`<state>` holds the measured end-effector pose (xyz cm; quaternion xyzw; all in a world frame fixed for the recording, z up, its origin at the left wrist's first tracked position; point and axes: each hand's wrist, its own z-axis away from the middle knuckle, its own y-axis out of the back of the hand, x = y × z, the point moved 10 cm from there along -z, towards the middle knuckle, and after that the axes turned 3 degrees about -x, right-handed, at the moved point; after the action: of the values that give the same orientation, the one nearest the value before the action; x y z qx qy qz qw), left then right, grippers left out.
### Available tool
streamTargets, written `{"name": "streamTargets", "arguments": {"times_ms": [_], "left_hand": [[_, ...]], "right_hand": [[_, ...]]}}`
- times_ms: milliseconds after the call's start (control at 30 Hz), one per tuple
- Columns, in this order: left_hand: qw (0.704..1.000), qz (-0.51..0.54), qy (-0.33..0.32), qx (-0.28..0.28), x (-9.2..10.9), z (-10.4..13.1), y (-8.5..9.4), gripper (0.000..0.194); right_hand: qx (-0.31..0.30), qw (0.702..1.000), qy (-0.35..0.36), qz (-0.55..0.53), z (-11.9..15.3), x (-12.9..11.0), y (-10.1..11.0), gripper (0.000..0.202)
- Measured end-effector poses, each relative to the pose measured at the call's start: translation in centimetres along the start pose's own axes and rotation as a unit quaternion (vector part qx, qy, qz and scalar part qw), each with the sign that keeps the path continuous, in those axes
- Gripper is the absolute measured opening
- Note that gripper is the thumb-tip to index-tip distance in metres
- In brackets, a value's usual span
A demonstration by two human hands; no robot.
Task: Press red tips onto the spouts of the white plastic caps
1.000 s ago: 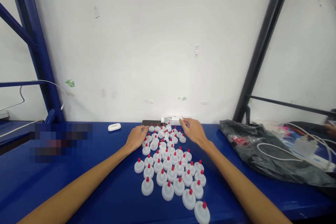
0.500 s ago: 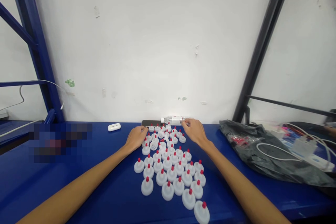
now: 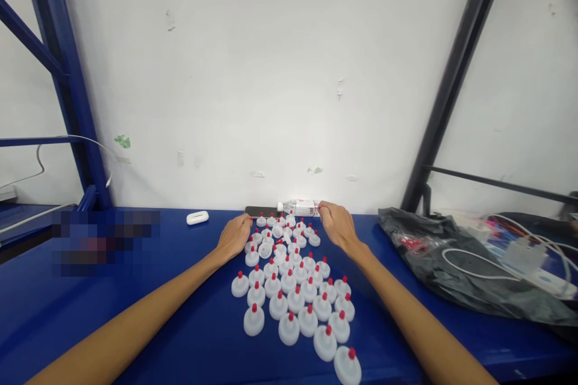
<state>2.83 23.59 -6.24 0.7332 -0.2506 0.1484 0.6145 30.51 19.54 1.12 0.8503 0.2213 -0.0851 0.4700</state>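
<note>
Both outstretched, left hand (image 3: pixel 235 236) and right hand (image 3: pixel 338 225) beside red-tipped caps (image 3: pixel 296 303)

A crumpled dark grey plastic bag (image 3: pixel 433 280) lies on the blue tabletop (image 3: pixel 189 337). Upon it sit a clear packet of red pieces (image 3: pixel 418 245) and a looped white cable (image 3: pixel 478 275). Behind the bag, a dark metal post (image 3: pixel 440 102) slants before the scuffed white wall (image 3: pixel 271 72). Left of the bag, near the wall, lie a clear plastic bottle (image 3: pixel 300 208) on its side, a black smartphone (image 3: pixel 262 212) and, farther off, a white earbud case (image 3: pixel 197 218); farthest left of it stands a blue metal post (image 3: pixel 74 84).
</note>
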Motion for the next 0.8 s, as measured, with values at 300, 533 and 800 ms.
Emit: {"name": "streamTargets", "arguments": {"times_ms": [300, 533, 800], "left_hand": [[1.000, -0.006, -0.007, 0.009, -0.16, -0.29, -0.21, 0.028], [1.000, -0.012, -0.017, 0.014, -0.08, -0.31, -0.22, 0.027], [0.999, -0.025, -0.027, 0.026, -0.27, -0.57, -0.29, 0.027]], "right_hand": [[-0.003, 1.000, -0.002, -0.002, -0.08, 0.15, -0.13, 0.029], [-0.014, 1.000, 0.004, 0.002, -0.11, 0.02, -0.81, 0.030], [-0.020, 1.000, 0.004, 0.016, -0.03, -0.13, -0.91, 0.024]]}}
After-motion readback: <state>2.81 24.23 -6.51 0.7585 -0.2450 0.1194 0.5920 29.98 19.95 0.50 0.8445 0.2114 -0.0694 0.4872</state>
